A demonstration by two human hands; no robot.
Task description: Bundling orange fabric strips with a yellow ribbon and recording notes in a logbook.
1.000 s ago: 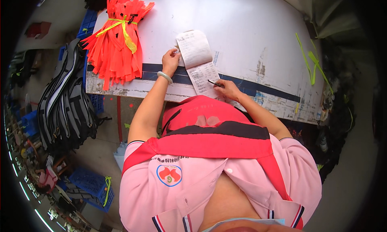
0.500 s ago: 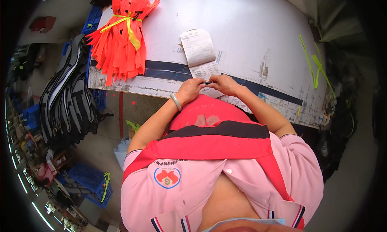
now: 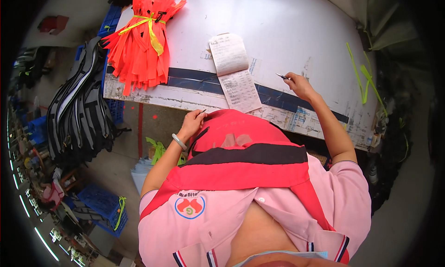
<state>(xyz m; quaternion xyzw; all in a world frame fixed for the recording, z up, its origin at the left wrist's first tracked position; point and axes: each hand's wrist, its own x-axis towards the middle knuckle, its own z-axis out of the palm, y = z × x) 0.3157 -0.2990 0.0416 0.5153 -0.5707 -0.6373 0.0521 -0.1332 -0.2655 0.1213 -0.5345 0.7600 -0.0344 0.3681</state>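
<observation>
My right hand (image 3: 300, 85) is closed on a dark pen (image 3: 282, 76), held above the white table to the right of the notepad. The pen's tip points left. Down at the table's front edge, beside my red apron (image 3: 241, 130), my left hand (image 3: 192, 123) pinches a small dark piece that looks like a pen cap (image 3: 203, 111). A pale bangle (image 3: 179, 142) circles my left wrist. Between my hands lies the open notepad (image 3: 240, 88), its upper page flipped back and both pages covered in handwriting.
A bundle of orange-red strips (image 3: 143, 49), tied with yellow ribbon, stands on the table's left. Yellow-green strips (image 3: 364, 81) lie at the table's right edge. Grey and black straps (image 3: 81, 109) hang left of the table. Further down sits a blue crate (image 3: 99, 204).
My hands have come apart from over the notepad. The right has moved up and right with the pen, the left back toward my apron with the cap, uncovering the lower page.
</observation>
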